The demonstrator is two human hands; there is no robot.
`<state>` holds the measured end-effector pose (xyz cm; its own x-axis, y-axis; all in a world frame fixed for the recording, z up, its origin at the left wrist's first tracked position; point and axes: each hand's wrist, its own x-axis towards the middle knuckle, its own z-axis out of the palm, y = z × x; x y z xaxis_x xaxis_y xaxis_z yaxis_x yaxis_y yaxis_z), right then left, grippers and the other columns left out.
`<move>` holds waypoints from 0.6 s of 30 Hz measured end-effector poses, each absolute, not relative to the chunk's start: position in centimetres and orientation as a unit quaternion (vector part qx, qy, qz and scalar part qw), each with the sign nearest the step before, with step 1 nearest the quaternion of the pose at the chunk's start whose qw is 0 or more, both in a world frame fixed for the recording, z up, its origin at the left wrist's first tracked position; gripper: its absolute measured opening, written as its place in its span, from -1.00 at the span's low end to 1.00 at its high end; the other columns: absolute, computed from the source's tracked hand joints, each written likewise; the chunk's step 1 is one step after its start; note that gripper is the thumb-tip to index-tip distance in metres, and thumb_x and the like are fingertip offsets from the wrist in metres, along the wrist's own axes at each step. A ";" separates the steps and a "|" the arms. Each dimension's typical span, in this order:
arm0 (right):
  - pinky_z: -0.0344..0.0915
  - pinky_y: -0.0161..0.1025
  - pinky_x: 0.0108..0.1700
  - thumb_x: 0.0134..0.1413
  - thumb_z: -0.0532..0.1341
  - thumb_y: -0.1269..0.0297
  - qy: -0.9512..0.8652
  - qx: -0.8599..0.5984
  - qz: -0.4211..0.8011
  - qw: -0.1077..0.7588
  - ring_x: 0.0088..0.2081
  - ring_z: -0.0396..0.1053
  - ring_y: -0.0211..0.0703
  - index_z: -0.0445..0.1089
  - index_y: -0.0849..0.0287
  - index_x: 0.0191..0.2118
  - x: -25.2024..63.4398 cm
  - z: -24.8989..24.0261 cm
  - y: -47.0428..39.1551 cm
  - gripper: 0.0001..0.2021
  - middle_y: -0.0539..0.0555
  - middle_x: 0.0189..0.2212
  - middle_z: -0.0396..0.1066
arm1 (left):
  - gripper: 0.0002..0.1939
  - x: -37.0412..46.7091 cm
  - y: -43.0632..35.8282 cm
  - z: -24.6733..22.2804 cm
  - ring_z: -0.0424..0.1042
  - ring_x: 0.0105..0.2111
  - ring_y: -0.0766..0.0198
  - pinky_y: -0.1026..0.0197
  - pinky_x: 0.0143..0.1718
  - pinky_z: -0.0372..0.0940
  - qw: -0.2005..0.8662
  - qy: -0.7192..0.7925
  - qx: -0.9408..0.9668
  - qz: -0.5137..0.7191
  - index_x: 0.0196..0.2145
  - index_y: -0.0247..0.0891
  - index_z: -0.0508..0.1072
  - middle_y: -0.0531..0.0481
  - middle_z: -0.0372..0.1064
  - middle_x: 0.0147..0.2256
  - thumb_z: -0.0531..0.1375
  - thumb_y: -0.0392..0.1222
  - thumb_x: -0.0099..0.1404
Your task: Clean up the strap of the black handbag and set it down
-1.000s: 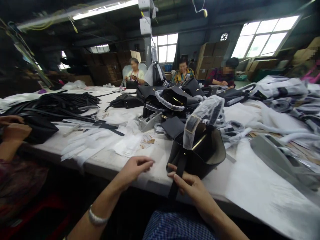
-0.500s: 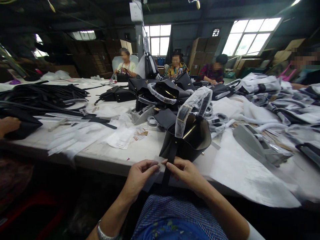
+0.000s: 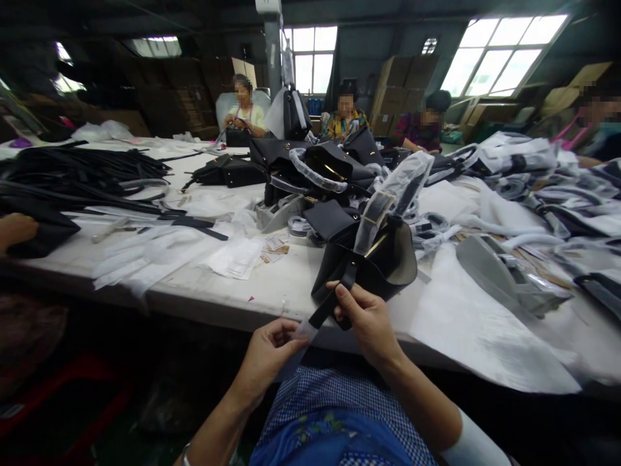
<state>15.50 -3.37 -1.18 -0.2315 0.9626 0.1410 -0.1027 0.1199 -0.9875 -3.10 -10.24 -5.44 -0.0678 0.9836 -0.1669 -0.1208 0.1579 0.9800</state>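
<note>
While the black strap (image 3: 321,312) slants down over the near edge of the table (image 3: 291,278), the right hand (image 3: 369,318) clamps it between thumb and fingers, and the left hand (image 3: 270,353) pinches translucent film (image 3: 305,331) at its lower end. It runs up to an open black handbag (image 3: 330,272) near that edge, whose handle (image 3: 372,226) is wrapped in clear plastic. Behind lie more black handbags (image 3: 272,153); rightward, a white sheet (image 3: 460,330) overhangs the near edge beside a grey tape dispenser (image 3: 478,257).
</note>
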 end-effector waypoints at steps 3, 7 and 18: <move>0.23 -0.31 -0.36 0.21 0.25 0.02 -0.599 -0.391 0.503 0.486 -0.46 0.27 -0.27 0.55 0.18 -0.44 15.2 -1.1 -3.3 -0.64 -0.02 -0.55 0.29 | -0.70 -3.0 -10.4 -5.6 0.49 -0.33 0.23 0.29 -0.26 0.32 0.550 0.530 0.405 0.503 -0.32 -0.30 0.58 -0.06 0.57 -0.36 0.44 -0.08 0.04; 0.23 -0.31 -0.34 0.22 0.24 0.04 -0.631 -0.401 0.472 0.467 -0.41 0.31 -0.24 0.52 0.18 -0.52 15.0 -1.4 -3.5 -0.61 0.01 -0.52 0.32 | -0.66 -2.8 -10.5 -5.6 0.52 -0.29 0.17 0.27 -0.23 0.35 0.564 0.528 0.385 0.504 -0.27 -0.31 0.60 -0.11 0.58 -0.31 0.45 -0.06 0.04; 0.29 -0.30 -0.37 0.29 0.12 -0.08 -0.650 -0.418 0.480 0.414 -0.50 0.35 -0.23 0.54 0.22 -0.33 17.0 -1.4 -3.5 -0.54 0.04 -0.54 0.38 | -0.57 0.8 -7.9 -3.8 0.53 -0.31 0.18 0.25 -0.22 0.37 0.609 0.466 0.310 0.562 -0.17 -0.32 0.60 -0.12 0.58 -0.29 0.40 0.05 0.11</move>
